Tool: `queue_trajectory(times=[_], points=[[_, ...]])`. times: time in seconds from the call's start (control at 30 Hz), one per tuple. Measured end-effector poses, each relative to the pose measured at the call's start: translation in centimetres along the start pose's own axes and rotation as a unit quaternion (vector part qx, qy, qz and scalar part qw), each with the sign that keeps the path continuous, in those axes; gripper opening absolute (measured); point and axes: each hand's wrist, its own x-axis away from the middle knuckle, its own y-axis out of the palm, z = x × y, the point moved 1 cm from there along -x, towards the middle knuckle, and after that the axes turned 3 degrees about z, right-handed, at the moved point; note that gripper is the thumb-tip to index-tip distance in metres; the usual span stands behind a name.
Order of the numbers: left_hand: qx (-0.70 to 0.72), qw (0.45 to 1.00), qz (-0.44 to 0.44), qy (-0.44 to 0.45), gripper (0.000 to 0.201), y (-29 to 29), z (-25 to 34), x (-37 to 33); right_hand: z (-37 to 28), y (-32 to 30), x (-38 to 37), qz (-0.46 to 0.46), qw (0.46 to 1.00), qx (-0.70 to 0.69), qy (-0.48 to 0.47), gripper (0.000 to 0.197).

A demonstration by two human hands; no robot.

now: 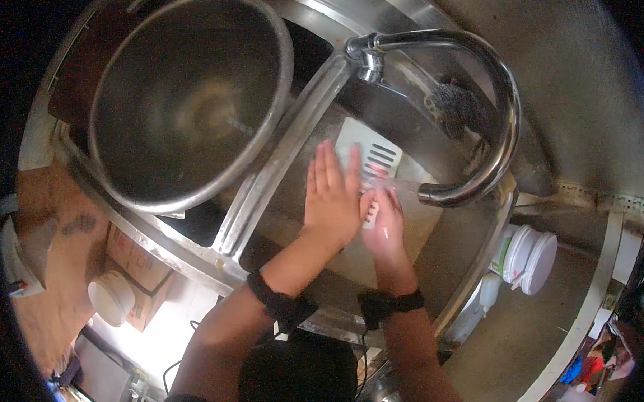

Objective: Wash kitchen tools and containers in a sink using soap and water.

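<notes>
My right hand (pixel 385 228) is closed around the pale handle of a white slotted turner (pixel 359 136), over the right-hand sink basin (pixel 439 242). The turner's broad blade, with several dark slots, points away from me. My left hand (pixel 329 201) lies along the turner's left side, fingers stretched and slightly blurred. Its fingertips are close to the blade; whether they press on it I cannot tell. Clear water seems to run from the curved tap (pixel 514 113) toward my right hand and the turner. Dark bands circle both wrists.
A large, deep metal pot (pixel 287 66) stands in the left basin, past the metal divider (pixel 284 149). Behind the tap lies a dark scouring pad (pixel 458 109). White tubs (pixel 536 260) stand right of the sink, and a white container (pixel 111 299) sits beside a cardboard box (pixel 141 259) at lower left.
</notes>
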Motion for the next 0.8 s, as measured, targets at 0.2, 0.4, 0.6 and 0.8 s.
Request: queue_trajectory(times=[0.2, 0.4, 0.6, 0.8], points=[[-0.03, 0.995, 0.012, 0.098, 0.065, 0.1, -1.6, -3.9, 1.1, 3.4, 0.4, 0.019, 0.997, -0.052, 0.049, 0.041], [0.018, 0.963, -0.045, 0.266, 0.056, 0.6, -0.1, -2.3, -0.1, 2.7, -1.1, 0.078, 0.992, -0.098, 0.025, 0.043], [0.224, 0.959, -0.06, -0.162, 0.037, 0.9, -2.6, -3.1, -0.2, 3.5, 0.0, 0.131, 0.991, 0.007, 0.007, 0.035], [0.338, 0.918, -0.056, -0.201, 0.031, 1.0, -2.7, -1.1, -2.1, 4.1, -1.7, 0.228, 0.918, 0.323, -0.016, 0.027]])
